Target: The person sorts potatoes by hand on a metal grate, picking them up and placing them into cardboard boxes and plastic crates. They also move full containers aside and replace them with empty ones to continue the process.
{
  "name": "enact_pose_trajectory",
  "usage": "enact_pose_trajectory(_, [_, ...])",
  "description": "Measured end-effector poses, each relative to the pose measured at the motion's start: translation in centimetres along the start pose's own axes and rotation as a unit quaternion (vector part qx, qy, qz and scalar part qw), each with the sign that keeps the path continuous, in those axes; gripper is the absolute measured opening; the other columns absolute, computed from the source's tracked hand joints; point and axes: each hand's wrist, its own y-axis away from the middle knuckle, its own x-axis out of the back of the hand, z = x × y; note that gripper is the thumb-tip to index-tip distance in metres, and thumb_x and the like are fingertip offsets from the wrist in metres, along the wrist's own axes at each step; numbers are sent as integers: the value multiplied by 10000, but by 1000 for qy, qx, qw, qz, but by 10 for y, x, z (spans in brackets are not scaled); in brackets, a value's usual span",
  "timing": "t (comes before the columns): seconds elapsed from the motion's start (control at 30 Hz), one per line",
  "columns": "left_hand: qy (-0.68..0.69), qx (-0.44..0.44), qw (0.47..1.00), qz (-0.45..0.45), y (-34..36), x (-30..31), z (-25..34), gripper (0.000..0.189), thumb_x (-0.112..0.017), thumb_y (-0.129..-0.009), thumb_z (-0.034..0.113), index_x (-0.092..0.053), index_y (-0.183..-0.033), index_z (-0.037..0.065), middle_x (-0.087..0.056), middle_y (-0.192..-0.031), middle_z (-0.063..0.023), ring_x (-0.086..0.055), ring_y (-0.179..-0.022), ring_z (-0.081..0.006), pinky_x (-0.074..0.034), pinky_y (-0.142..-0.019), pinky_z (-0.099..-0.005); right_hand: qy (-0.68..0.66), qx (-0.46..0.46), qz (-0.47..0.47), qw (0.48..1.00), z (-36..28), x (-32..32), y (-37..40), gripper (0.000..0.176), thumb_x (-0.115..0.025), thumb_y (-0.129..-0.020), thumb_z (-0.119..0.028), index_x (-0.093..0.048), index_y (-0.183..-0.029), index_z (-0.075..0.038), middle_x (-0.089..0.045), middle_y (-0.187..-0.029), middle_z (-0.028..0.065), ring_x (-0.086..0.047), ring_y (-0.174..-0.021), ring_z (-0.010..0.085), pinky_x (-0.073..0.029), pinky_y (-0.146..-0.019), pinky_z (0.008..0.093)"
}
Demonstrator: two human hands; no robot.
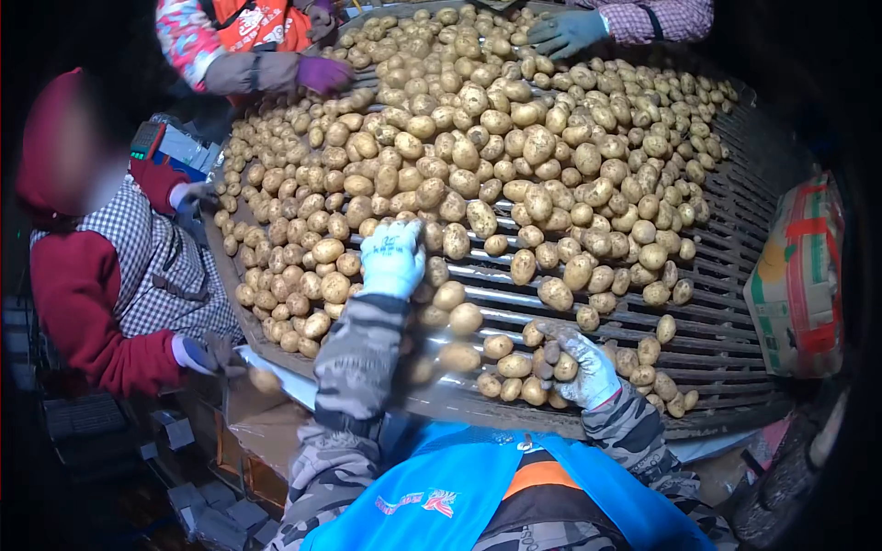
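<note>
Many potatoes (pixel 537 145) lie heaped on a slatted metal sorting table (pixel 726 275). My left hand (pixel 393 257), in a white glove, rests back upward among potatoes at the near side of the heap; its fingers bend down out of sight. Beside that forearm, several potatoes (pixel 459 356) look smeared by motion. My right hand (pixel 588 369), in a white glove with soiled fingertips, is at the near edge. Its fingers curl around a potato (pixel 565 367) within a small cluster, with more potatoes (pixel 648 351) lying just right of it.
A co-worker in a checked apron (pixel 152 248) stands at the left, one hand near a blurred potato (pixel 265 379). Across the table are a purple-gloved hand (pixel 323 75) and a teal-gloved hand (pixel 567 34). A printed carton (pixel 797 280) stands against the right rim.
</note>
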Motion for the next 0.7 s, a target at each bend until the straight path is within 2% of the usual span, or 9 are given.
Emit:
enact_pose_trajectory(0.03, [-65,31,993,-95,-16,9,7,342,-641,-748,206,-637,-1089,182,-605,-1089,-50,-521,-1075,-267,-400,-874,-481,-51,-30,-6,998,-3,-5,-3,395,-501,-948,-127,-455,-1319,1,-566,-950,85,-607,-825,201,-529,-698,304])
enact_pose_trajectory(0.07, [-113,60,989,-80,-25,-7,-1,348,-663,-728,222,-637,-1075,213,-599,-1087,-44,-520,-1077,-263,-401,-872,-471,87,-4,-43,995,-9,-13,-2,395,-489,-946,-97,-446,-1319,25,-590,-1023,98,-625,-856,206,-553,-740,301])
enact_pose_trajectory(0.13, [-118,90,982,-120,-46,-8,-24,348,-657,-736,229,-632,-1083,231,-583,-1127,-52,-503,-1102,-269,-396,-880,-474,-25,-40,-28,998,-18,-27,-9,402,-492,-940,-90,-441,-1316,42,-592,-1134,135,-634,-927,219,-567,-769,300])
enact_pose_trajectory(0.2, [-140,149,967,-150,-67,-17,-49,347,-642,-756,239,-625,-1102,225,-567,-1154,-64,-484,-1128,-277,-394,-884,-480,166,21,-33,985,-26,-28,-4,431,-489,-937,-87,-407,-1339,44,-552,-1239,176,-629,-990,233,-567,-792,297])
enact_pose_trajectory(0.23, [-141,175,969,-104,-71,-12,-59,377,-633,-748,216,-618,-1124,224,-570,-1149,-74,-506,-1093,-286,-408,-879,-466,-17,-41,-67,997,-25,-17,-5,450,-471,-928,-54,-377,-1357,44,-533,-1254,186,-621,-1007,241,-567,-789,310])
enact_pose_trajectory(0.33, [-86,247,965,-36,-89,10,-42,456,-621,-759,221,-581,-1211,176,-548,-1253,-101,-518,-1124,-303,-402,-937,-476,0,-30,-59,998,-20,0,0,465,-470,-907,-27,-371,-1356,48,-520,-1271,187,-614,-1028,250,-564,-792,319])
enact_pose_trajectory(0.47, [-12,-130,990,-46,-93,18,56,426,-637,-774,254,-587,-1187,162,-531,-1283,-75,-458,-1220,-326,-328,-1018,-542,-41,-42,-44,997,-21,-1,-5,439,-560,-899,-72,-446,-1312,22,-570,-1198,139,-620,-852,197,-544,-658,313])
enact_pose_trajectory(0.57, [-55,-161,984,-54,-110,-25,56,436,-621,-805,280,-562,-1228,193,-461,-1367,-39,-274,-1356,-362,-215,-1034,-669,6,-20,-46,999,-25,-8,-4,434,-543,-918,-126,-448,-1310,35,-580,-1189,145,-616,-857,192,-538,-689,310])
enact_pose_trajectory(0.7, [-103,-73,988,-90,-139,-34,30,438,-596,-836,391,-544,-1250,258,-431,-1411,-29,-182,-1405,-363,-173,-1039,-698,55,5,-13,998,-32,-6,1,451,-524,-935,-187,-446,-1316,43,-572,-1214,152,-615,-941,198,-541,-751,300])
